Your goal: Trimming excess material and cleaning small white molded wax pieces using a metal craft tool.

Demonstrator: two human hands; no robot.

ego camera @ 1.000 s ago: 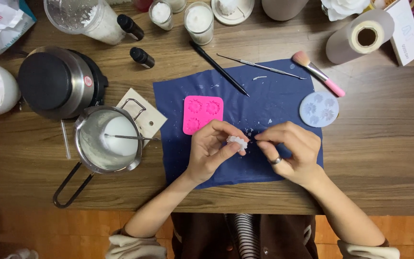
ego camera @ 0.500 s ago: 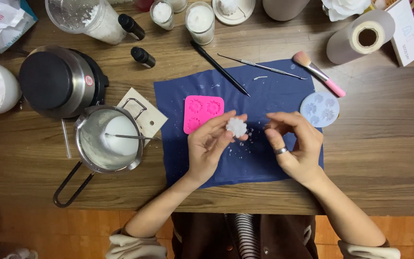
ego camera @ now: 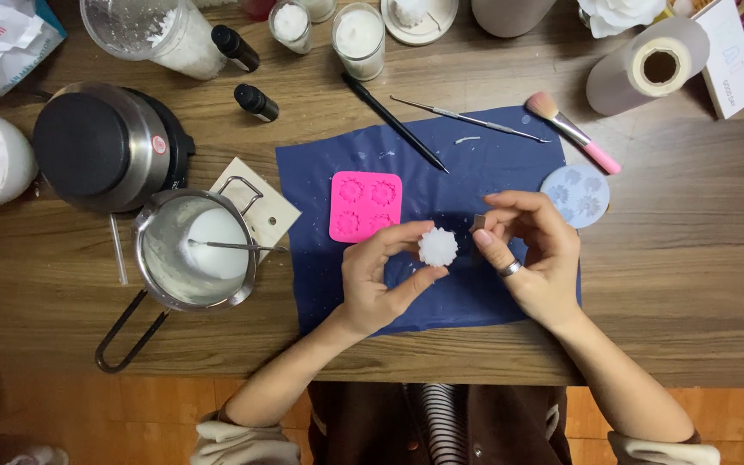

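The table is matt grained wood; the dark blue mat looks like thin cloth; at nine o'clock the pot is shiny metal

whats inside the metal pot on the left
The metal pot holds a white mass, apparently wax, with a thin metal stirrer lying across it to the rim. The pot's bottom under the white is covered and cannot be seen.

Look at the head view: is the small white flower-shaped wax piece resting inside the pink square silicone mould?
No, the white flower-shaped wax piece is pinched in the left hand, clear of the pink mould.
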